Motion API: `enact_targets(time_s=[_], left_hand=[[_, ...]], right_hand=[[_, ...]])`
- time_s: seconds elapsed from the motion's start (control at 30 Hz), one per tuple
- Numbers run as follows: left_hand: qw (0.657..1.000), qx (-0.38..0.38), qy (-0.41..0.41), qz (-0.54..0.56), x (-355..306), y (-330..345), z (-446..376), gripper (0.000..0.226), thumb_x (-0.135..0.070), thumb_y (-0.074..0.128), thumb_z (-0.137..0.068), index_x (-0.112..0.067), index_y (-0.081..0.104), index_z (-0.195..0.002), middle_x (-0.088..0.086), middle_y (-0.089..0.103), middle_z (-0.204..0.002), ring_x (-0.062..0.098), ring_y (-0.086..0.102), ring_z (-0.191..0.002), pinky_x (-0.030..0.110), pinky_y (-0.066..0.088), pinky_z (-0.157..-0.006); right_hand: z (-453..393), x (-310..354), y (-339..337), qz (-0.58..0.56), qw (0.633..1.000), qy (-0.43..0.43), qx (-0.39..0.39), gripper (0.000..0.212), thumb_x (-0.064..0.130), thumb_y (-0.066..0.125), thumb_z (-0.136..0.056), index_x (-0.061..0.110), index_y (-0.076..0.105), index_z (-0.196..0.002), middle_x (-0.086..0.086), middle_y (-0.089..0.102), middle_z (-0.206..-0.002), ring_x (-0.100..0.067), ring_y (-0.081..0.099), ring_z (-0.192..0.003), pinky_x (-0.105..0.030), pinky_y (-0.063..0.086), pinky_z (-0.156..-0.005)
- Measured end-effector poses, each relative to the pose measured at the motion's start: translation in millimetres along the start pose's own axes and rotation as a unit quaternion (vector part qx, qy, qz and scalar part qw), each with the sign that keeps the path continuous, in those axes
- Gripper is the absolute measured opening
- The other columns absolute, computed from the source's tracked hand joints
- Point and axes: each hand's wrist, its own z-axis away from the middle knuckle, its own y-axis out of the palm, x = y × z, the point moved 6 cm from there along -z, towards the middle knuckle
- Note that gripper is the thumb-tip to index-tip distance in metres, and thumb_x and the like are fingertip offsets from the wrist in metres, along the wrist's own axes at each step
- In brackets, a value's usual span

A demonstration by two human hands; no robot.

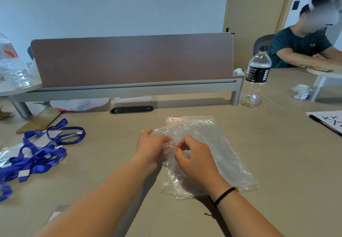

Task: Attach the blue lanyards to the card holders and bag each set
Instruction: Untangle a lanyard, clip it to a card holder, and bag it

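While both hands — left hand [150,147], right hand [192,160] — pinch the clear bags [209,153], blue lanyards [37,153] lie well left of them.

Open tabletop [114,144] is seen between the lanyard heap [37,155] at near left and the clear bags [209,153] at centre. The far side is closed off by the divider panel [129,61]. Far right is obstructed by a bottle [256,77]; a notepad [329,124] is seen at the right edge.

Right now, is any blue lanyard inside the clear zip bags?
No, the blue lanyards lie apart on the table's left, and both hands work on the zip bags.
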Motion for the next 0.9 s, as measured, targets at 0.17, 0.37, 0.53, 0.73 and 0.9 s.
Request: enact_targets(time_s=[0.17, 0.37, 0.53, 0.73, 0.9], left_hand=[[0.995, -0.055, -0.049, 0.068, -23, -30, -11, 0.086, 0.014, 0.059, -0.087, -0.026, 0.02, -0.152, 0.018, 0.064, -0.076, 0.026, 0.063, -0.059, 0.052, 0.057, -0.077], [0.996, 0.028, -0.078, -0.03, -43, -66, 7, 0.015, 0.01, 0.065, -0.087, -0.006, 0.064, -0.085, 0.022, 0.07, -0.093, 0.024, 0.068, -0.069, 0.039, 0.058, -0.089], [0.985, 0.108, -0.1, -0.088, -59, -108, 47, 0.037, 0.013, 0.064, -0.086, -0.001, 0.067, -0.12, 0.027, 0.071, -0.112, 0.031, 0.074, -0.086, 0.039, 0.065, -0.067], [0.953, 0.193, -0.082, -0.218, -57, -150, 99, 0.048, 0.006, 0.069, -0.085, -0.019, 0.061, -0.126, 0.017, 0.076, -0.103, 0.031, 0.074, -0.094, 0.037, 0.062, -0.08], [0.954, 0.166, 0.007, -0.251, -41, -169, 118, 0.053, 0.004, 0.074, -0.082, -0.024, 0.059, -0.125, 0.008, 0.076, -0.086, 0.026, 0.075, -0.088, 0.037, 0.062, -0.082]], right_hand=[[9, 10, 7, -0.035, 0.998, -0.043, 0.025, 0.002, 0.027, 0.056, -0.083, 0.026, 0.057, -0.081, 0.008, 0.063, -0.07, -0.017, 0.06, -0.069, -0.041, 0.052, -0.066], [14, 17, 10, -0.007, 0.996, -0.062, 0.059, 0.009, 0.029, 0.053, -0.077, 0.029, 0.059, -0.085, 0.005, 0.061, -0.068, -0.017, 0.056, -0.066, -0.038, 0.05, -0.064], [16, 20, 9, 0.08, 0.991, -0.072, 0.086, 0.026, 0.048, 0.045, -0.081, 0.033, 0.066, -0.084, 0.018, 0.065, -0.074, -0.004, 0.06, -0.077, -0.025, 0.048, -0.07], [18, 52, 44, 0.163, 0.977, -0.073, 0.115, 0.049, 0.07, 0.041, -0.087, 0.035, 0.071, -0.106, 0.021, 0.07, -0.098, -0.002, 0.062, -0.094, -0.027, 0.045, -0.088], [27, 114, 88, -0.043, 0.995, -0.013, 0.085, 0.026, 0.048, 0.059, -0.095, 0.032, 0.066, -0.114, 0.017, 0.067, -0.093, 0.0, 0.063, -0.083, -0.016, 0.055, -0.071]])
